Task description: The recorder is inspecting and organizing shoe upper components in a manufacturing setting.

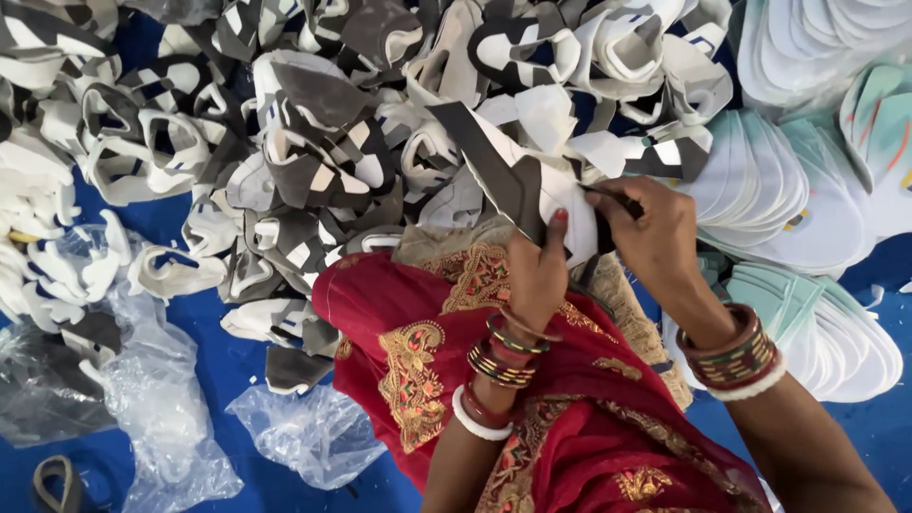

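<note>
Both grips closed: left hand (535, 275) & right hand (652, 233) pinch grey/white shoe upper (532, 180).

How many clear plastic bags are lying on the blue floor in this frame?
3. One crumpled bag sits beside the red garment, one long bag lies left of it, and one darker-looking bag is at the left edge. Others may be hidden under the piled shoe pieces.

I sit in a footwear workshop: heaps of cut grey-and-white shoe uppers (323, 142) cover the blue floor sheet (228, 370), with stacked pale insoles (788, 190) along its right edge.
</note>
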